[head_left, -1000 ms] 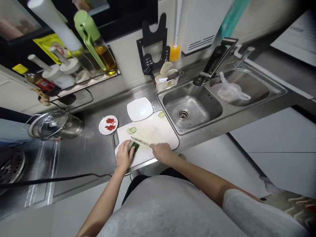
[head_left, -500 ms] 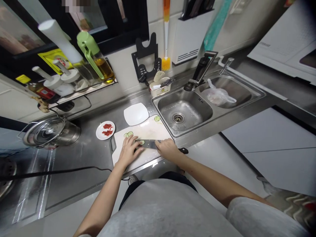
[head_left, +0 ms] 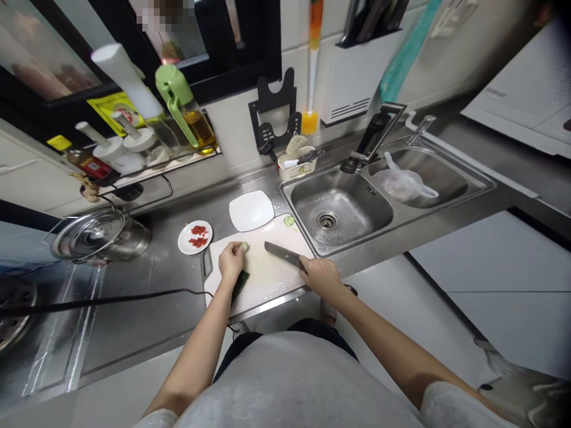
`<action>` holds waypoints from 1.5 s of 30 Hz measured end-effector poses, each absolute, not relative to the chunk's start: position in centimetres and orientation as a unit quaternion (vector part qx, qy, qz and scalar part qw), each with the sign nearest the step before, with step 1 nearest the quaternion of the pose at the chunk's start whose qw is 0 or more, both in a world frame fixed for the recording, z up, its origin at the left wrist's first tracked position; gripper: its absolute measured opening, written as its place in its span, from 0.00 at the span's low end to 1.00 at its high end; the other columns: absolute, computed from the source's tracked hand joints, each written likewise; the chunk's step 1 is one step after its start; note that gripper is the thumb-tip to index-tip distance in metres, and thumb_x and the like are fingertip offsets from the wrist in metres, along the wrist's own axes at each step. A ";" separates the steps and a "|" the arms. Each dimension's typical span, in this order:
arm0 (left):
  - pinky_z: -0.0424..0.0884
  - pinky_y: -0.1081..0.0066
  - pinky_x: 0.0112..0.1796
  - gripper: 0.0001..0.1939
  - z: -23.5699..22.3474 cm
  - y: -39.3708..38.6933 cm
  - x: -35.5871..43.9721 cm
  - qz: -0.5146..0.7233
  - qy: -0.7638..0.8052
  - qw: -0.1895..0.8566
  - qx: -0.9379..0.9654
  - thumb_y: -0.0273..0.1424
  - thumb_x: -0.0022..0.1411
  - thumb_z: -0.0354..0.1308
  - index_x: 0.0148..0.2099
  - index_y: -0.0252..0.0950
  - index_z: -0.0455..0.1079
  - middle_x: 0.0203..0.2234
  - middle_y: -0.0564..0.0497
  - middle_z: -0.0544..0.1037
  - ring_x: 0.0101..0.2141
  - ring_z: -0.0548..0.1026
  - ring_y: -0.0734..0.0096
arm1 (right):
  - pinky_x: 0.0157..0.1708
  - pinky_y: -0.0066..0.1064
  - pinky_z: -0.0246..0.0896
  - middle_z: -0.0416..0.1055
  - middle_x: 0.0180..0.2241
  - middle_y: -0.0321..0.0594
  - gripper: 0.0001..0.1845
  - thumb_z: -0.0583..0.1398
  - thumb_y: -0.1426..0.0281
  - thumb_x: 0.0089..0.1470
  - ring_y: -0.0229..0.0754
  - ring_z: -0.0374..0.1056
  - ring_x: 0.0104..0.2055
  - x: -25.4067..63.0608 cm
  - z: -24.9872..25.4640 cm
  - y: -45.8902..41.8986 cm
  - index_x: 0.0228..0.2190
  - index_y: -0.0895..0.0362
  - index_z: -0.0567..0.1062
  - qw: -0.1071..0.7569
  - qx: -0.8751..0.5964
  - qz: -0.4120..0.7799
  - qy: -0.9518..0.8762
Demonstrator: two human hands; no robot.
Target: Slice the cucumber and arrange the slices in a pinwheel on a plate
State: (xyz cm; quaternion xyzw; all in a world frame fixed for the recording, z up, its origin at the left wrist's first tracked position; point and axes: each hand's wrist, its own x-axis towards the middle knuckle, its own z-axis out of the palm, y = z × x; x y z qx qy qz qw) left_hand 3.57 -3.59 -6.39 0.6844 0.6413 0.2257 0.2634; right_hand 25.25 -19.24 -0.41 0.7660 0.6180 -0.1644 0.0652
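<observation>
My left hand [head_left: 231,260] is closed at the left part of the white cutting board [head_left: 267,273], with a pale green cucumber slice [head_left: 244,246] pinched at its fingertips. Below that hand, partly covered by my wrist, lies the dark green piece of cucumber [head_left: 241,284]. My right hand [head_left: 322,274] grips a kitchen knife [head_left: 282,254] whose blade points left over the board, apart from the cucumber. Another few slices [head_left: 289,220] rest at the board's far right corner.
A white square plate [head_left: 251,211] touches or nearly touches the board's far edge. Left of it is a small plate [head_left: 195,238] with chopped red pieces. The sink [head_left: 343,208] adjoins on the right; a steel pot [head_left: 102,238] stands at the left. A dark cable [head_left: 134,297] crosses the counter.
The knife has come away from the cucumber to the right, its blade now bare. My left hand has gone from lying over the cucumber to pinching a slice farther up the board.
</observation>
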 end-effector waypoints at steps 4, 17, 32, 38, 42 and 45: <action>0.64 0.66 0.35 0.10 -6.8 -1.9 3.7 0.139 0.654 0.223 0.709 0.39 0.59 0.55 0.40 0.44 0.74 0.31 0.50 0.80 0.33 0.75 0.62 | 0.35 0.30 0.53 0.77 0.35 0.45 0.14 0.52 0.64 0.61 0.46 0.72 0.40 25.4 -0.3 -19.6 0.44 0.55 0.71 0.057 0.767 -0.189 0.611; 0.67 0.65 0.38 0.11 -7.0 -2.3 2.2 0.252 0.585 0.149 0.757 0.34 0.59 0.55 0.42 0.38 0.74 0.37 0.46 0.76 0.36 0.72 0.63 | 0.33 0.31 0.54 0.77 0.35 0.46 0.17 0.45 0.65 0.65 0.47 0.73 0.38 23.9 -0.4 -19.6 0.45 0.56 0.70 0.043 0.760 -0.218 0.610; 0.70 0.66 0.44 0.13 -9.1 -10.4 -3.4 0.275 0.447 0.141 0.840 0.35 0.65 0.53 0.46 0.40 0.76 0.39 0.48 0.78 0.41 0.74 0.67 | 0.38 0.34 0.60 0.76 0.39 0.49 0.18 0.44 0.66 0.65 0.48 0.72 0.42 18.0 -0.7 -18.3 0.46 0.58 0.69 0.037 0.670 -0.314 0.671; 0.70 0.66 0.44 0.12 -9.6 -10.5 -3.5 0.286 0.440 0.132 0.841 0.33 0.65 0.54 0.47 0.41 0.76 0.39 0.48 0.78 0.41 0.74 0.68 | 0.38 0.34 0.61 0.76 0.38 0.50 0.19 0.44 0.67 0.64 0.49 0.72 0.42 17.5 -0.8 -18.1 0.46 0.58 0.70 0.035 0.662 -0.310 0.682; 0.70 0.67 0.43 0.12 -9.6 -10.5 -3.6 0.287 0.440 0.126 0.842 0.33 0.64 0.54 0.48 0.41 0.76 0.39 0.47 0.78 0.41 0.74 0.67 | 0.38 0.35 0.62 0.76 0.37 0.50 0.19 0.44 0.68 0.64 0.49 0.73 0.41 17.2 -0.9 -18.1 0.46 0.58 0.71 0.040 0.657 -0.309 0.686; 0.70 0.67 0.43 0.12 -9.6 -10.4 -3.6 0.286 0.441 0.125 0.842 0.32 0.64 0.54 0.47 0.41 0.76 0.38 0.47 0.78 0.41 0.74 0.67 | 0.36 0.35 0.63 0.76 0.35 0.49 0.17 0.45 0.69 0.63 0.50 0.73 0.39 16.9 -1.1 -18.2 0.44 0.59 0.70 0.033 0.660 -0.293 0.690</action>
